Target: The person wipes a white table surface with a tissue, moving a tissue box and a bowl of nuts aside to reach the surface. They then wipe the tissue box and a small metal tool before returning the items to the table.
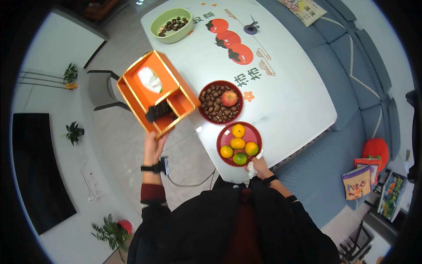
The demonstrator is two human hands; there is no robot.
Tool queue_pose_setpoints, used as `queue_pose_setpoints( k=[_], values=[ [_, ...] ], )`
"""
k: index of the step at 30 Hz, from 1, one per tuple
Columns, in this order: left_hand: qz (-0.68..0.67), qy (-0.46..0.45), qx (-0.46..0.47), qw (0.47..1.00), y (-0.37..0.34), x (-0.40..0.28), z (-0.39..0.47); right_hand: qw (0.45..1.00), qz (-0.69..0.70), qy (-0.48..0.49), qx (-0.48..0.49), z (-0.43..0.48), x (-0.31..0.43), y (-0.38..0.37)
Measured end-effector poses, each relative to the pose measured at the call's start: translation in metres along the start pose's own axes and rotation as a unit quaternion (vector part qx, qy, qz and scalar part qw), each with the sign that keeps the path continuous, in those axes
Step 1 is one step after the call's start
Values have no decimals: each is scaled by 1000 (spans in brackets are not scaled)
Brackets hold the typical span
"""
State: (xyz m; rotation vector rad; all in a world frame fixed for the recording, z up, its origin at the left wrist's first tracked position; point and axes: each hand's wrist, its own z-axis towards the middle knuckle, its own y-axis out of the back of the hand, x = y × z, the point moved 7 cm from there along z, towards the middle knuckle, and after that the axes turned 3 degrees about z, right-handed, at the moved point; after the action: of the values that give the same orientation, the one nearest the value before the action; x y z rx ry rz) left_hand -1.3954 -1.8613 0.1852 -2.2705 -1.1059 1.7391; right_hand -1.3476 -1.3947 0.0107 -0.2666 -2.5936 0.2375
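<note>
My left hand [155, 145] grips the near corner of an orange tissue box organizer [189, 94] with gold edges, held up past the table's left edge. White tissue [150, 79] shows in its largest opening. A black object [159, 111] lies across its smaller compartments; what it is I cannot tell. My right hand [260, 166] holds a crumpled white tissue or cloth [251, 171] at the near rim of a red plate [222, 137]. Several yellow-orange mandarins [237, 143] and one green citrus fruit [240, 158] sit on that plate.
On the white table [290, 99], a red bowl [242, 105] holds chestnuts [214, 102] and an apple [229, 98]. Farther off stand a green basin [171, 38] and a small dark stand [251, 29]. A chair [102, 89] is at left, a blue sofa [336, 66] at right.
</note>
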Motion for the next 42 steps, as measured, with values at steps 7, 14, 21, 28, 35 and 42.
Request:
queue_pose_setpoints(
  k=[7,14,21,28,35,42],
  values=[
    [3,23,-173,985,105,54,-224,1000,6,-8,7,23,27,-18],
    [-37,157,-191,968,68,162,-375,999,-5,18,50,51,42,-48],
    [-30,197,-121,973,-7,204,-394,978,-93,30,184,44,86,-76],
    [101,236,12,966,-53,248,-340,978,-171,51,107,-16,70,70],
    [-19,202,-44,978,-113,294,-299,990,-131,48,21,-56,56,192],
    [-10,209,-82,974,-70,305,-307,984,-156,84,23,-61,38,242]
  ],
)
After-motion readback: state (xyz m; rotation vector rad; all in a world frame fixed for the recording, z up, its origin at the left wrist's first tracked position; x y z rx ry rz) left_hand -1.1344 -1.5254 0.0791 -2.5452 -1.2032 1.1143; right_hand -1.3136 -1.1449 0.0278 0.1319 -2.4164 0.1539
